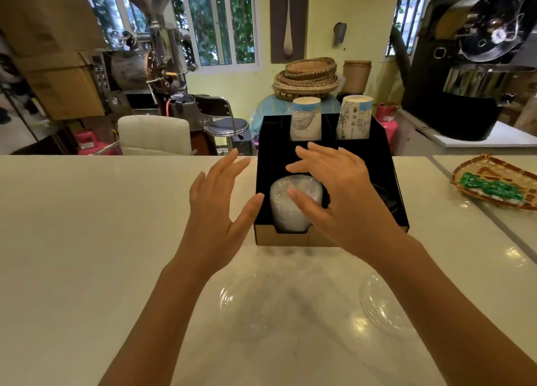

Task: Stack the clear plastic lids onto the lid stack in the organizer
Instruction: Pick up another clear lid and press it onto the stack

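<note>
A black organizer [386,164] with a cardboard front stands on the white counter. In its front left slot sits a stack of clear plastic lids [283,208]. My right hand [345,193] hovers over that stack with fingers spread, its thumb lying across the top lid. My left hand [218,202] is open just left of the organizer, thumb near its front left corner. Two loose clear lids lie on the counter close to me: one [247,301] between my forearms, the other [380,304] partly under my right forearm.
Two stacks of paper cups [306,118] [354,118] stand upside down in the organizer's back slots. Dark lids [386,199] fill the front right slot. A woven tray [494,182] with green packets lies at the right. The counter's far edge runs behind the organizer.
</note>
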